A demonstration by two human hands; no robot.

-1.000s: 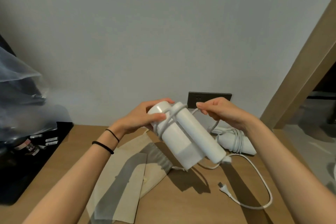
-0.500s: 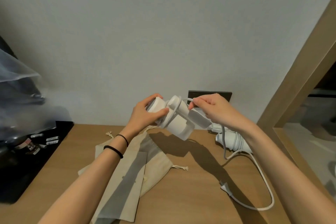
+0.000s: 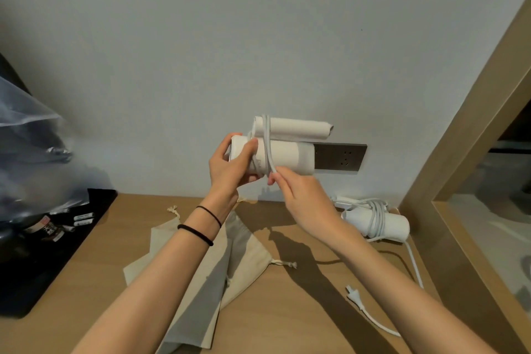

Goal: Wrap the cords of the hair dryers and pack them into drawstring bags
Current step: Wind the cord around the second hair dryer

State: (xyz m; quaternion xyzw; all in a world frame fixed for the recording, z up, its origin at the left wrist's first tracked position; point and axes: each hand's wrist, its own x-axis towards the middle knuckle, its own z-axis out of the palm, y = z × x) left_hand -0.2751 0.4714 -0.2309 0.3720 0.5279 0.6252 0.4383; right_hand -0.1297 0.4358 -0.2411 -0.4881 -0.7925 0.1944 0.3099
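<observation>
Wood surface [image 3: 287, 325] is carrying beige drawstring bags [image 3: 247, 253] near its middle and a cord-wrapped hair dryer [image 3: 393, 227] at its back right edge. Above it, the left hand [image 3: 230, 164] is gripping a folded hair dryer [image 3: 287, 158] while the right hand [image 3: 301, 198] is pinching its cord [image 3: 268, 146].

Light is coming in soft and moderately bright from above, with no glare showing. The left forearm [image 3: 161, 276] is throwing a grey, soft-edged band across the cloth bags [image 3: 253, 250]. The right forearm [image 3: 388, 273] is casting a darker one onto the tabletop [image 3: 273, 325]. The wall [image 3: 258, 37] is dimming toward the left corners. The wide-angle lens is leaning the wooden frame [image 3: 459, 152] at right. Clear plastic [image 3: 26, 129] at the left edge is looking smeared, while the centre is reading sharp.
</observation>
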